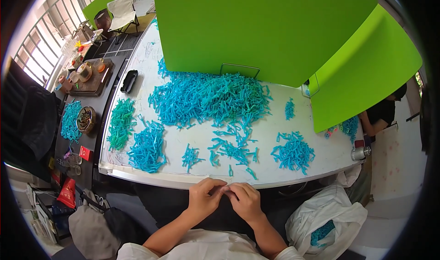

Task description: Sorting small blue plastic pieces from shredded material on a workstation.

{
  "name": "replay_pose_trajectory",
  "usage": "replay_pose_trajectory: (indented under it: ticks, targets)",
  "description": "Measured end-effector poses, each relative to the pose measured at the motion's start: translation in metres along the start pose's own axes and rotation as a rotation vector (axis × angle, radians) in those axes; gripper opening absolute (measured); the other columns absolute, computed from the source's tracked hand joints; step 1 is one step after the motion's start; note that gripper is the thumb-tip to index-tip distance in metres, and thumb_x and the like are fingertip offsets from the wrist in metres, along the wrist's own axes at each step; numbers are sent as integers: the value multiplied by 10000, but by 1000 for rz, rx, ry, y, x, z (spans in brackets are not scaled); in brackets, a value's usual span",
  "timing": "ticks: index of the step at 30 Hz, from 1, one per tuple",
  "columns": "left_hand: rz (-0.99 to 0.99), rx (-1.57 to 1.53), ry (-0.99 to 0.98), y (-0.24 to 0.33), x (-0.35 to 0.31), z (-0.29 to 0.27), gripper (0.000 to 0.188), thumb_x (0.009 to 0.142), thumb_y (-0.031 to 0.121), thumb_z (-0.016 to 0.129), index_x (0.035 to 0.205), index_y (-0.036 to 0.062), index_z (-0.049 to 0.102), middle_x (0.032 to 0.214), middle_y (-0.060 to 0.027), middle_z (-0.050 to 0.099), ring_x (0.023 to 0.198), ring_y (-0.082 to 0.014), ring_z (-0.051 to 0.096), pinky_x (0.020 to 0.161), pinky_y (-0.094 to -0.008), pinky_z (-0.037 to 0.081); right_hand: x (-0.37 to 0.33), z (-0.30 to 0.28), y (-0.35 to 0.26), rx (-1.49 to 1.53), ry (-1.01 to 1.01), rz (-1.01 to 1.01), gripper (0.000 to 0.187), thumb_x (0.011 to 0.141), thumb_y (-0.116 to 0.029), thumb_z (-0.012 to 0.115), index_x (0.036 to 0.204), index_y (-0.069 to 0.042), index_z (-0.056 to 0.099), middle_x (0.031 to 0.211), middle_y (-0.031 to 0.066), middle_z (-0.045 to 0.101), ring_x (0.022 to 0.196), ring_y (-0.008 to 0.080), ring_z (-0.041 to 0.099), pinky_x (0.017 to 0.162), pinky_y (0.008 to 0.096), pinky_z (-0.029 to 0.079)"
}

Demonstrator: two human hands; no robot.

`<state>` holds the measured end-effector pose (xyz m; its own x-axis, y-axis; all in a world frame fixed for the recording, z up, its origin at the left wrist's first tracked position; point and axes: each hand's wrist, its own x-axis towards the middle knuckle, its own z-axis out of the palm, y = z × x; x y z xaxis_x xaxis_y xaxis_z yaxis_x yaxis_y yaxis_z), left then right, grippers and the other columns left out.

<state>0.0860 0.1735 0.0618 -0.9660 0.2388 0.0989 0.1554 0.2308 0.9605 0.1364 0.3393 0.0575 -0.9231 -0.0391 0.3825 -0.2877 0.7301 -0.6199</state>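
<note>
Fingertips of the left hand (205, 197) and right hand (245, 200) meet at the table's edge (183, 181); I cannot tell whether they grip anything. Blue-green plastic pieces (206, 99) lie heaped ahead, probably for easy reach.

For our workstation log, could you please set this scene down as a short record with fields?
Left hand: thumb and fingers bunched, meeting the other hand's
Right hand: likewise; anything pinched is too small to tell
Surface: white table
Largest heap: blue and green pieces, before the upright green panel
Nearer: smaller piles, including a blue one at right
Right side: white bag, blue pieces inside
</note>
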Motion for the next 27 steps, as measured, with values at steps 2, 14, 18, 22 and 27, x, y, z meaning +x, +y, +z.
replay_pose_trajectory:
  ticks: [2,14,18,22,27]
  targets:
    - [-5,13,-11,-1,0,-1,105,872,50,852,944,26,780,811,-89,741,667,-156,703,617,-278,547,1,2,-2,12,39,20,280,783,-11,842,1025,-43,704,998,94,744,876,301,730,750,391,596]
    - [114,65,-44,-11,15,-15,134,857,76,843,966,50,769,900,-95,732,734,-239,716,630,-337,574,4,6,5,226,113,295,194,832,59,813,999,-6,737,1016,120,715,802,227,733,655,312,607]
    - [248,493,87,-18,36,-14,181,818,93,833,981,74,758,907,-73,670,788,-279,663,670,-404,533,3,5,16,4,170,364,181,789,-33,841,937,-62,740,925,93,658,855,316,672,731,412,546]
    - [237,626,55,-4,58,-5,285,763,100,870,1026,98,760,939,-61,653,896,-315,629,805,-419,516,2,5,22,-63,155,368,167,802,-50,839,937,-72,743,930,81,660,864,308,674,741,409,549]
    - [335,666,-107,-31,65,-11,317,782,106,836,1080,69,735,1040,-98,659,985,-327,613,850,-415,493,9,7,22,-106,144,351,168,804,-56,835,940,-81,740,936,70,668,879,307,674,743,415,551]
